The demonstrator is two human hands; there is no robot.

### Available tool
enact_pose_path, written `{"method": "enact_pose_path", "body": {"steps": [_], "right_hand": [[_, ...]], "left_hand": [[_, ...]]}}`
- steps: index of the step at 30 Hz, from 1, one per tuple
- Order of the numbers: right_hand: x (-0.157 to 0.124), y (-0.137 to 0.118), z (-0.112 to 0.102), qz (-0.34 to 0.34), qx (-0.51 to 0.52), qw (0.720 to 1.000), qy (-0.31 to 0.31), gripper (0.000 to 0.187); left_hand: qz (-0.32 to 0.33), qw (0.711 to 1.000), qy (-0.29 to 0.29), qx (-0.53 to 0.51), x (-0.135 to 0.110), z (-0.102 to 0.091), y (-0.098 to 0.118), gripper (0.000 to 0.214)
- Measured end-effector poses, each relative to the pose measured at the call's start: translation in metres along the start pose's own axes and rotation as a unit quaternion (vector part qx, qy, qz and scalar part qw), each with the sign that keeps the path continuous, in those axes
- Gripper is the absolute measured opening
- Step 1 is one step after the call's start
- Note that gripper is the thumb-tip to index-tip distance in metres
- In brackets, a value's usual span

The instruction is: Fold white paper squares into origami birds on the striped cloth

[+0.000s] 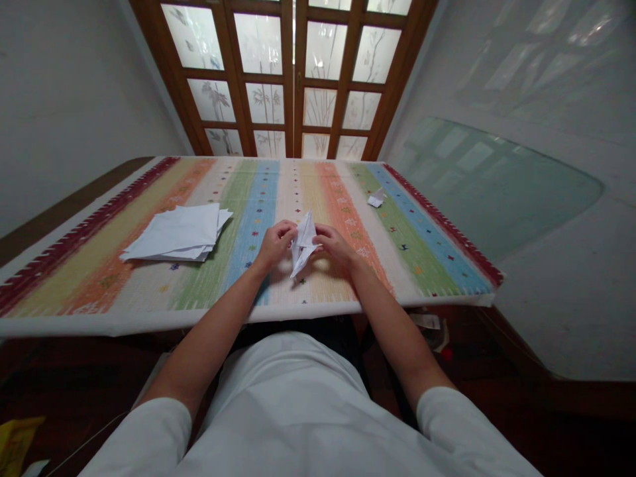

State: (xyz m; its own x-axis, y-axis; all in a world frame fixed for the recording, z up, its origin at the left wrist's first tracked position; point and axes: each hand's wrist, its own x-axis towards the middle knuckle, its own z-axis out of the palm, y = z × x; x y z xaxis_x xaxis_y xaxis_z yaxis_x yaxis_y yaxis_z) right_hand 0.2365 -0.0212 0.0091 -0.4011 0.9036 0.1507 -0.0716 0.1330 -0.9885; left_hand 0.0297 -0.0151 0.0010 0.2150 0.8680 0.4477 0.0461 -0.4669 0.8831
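**Inspection view from my remote head camera: two hands on a folded paper at the table's near edge**

I observe the left hand (275,245) and right hand (336,248) close together, fingers curled, pressing in from either side on a pointed folded white paper form (303,244); it sits pinched between them, above the near part of the cloth, one point up and one down toward me. Exact finger contact is partly hidden. Beneath lies a striped woven cloth (437,248) in multicoloured bands with a dark red border. Left of the hands rests a loose stack of white paper sheets (173,232). Well to the right, near the far edge, lies a small folded white paper scrap (376,197). Beyond the table stand wood-framed frosted glass doors (293,79).
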Motion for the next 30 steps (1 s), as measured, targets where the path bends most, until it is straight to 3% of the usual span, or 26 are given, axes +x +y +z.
{"method": "enact_pose_path", "body": {"steps": [5, 9, 14, 18, 22, 25, 30], "right_hand": [[-0.001, -0.002, -0.003, 0.002, -0.011, 0.999, 0.046, 0.014], [-0.003, -0.005, -0.004, 0.013, 0.006, 0.999, 0.037, 0.017], [-0.005, -0.007, -0.008, 0.040, 0.047, 0.998, 0.007, 0.025], [-0.006, -0.008, -0.008, 0.045, 0.077, 0.996, 0.007, 0.035], [-0.004, -0.007, -0.002, 0.020, 0.118, 0.993, 0.020, 0.055], [-0.003, -0.002, 0.002, 0.000, 0.094, 0.995, 0.026, 0.071], [0.000, 0.009, 0.003, -0.010, 0.077, 0.996, 0.037, 0.063]], "left_hand": [[-0.010, 0.999, -0.031, 0.007, 0.001, 0.001, -0.003, 0.017], [0.004, 0.999, -0.041, 0.011, 0.001, 0.001, -0.007, 0.027], [0.016, 0.999, -0.025, 0.020, 0.001, 0.001, -0.008, 0.036], [-0.005, 1.000, 0.028, 0.012, -0.001, 0.004, -0.007, 0.049], [-0.028, 0.997, 0.073, -0.015, 0.000, 0.003, -0.009, 0.026], [-0.046, 0.996, 0.070, -0.014, 0.001, 0.001, -0.008, 0.015], [-0.090, 0.992, 0.042, -0.084, -0.001, 0.004, -0.005, 0.029]]}}
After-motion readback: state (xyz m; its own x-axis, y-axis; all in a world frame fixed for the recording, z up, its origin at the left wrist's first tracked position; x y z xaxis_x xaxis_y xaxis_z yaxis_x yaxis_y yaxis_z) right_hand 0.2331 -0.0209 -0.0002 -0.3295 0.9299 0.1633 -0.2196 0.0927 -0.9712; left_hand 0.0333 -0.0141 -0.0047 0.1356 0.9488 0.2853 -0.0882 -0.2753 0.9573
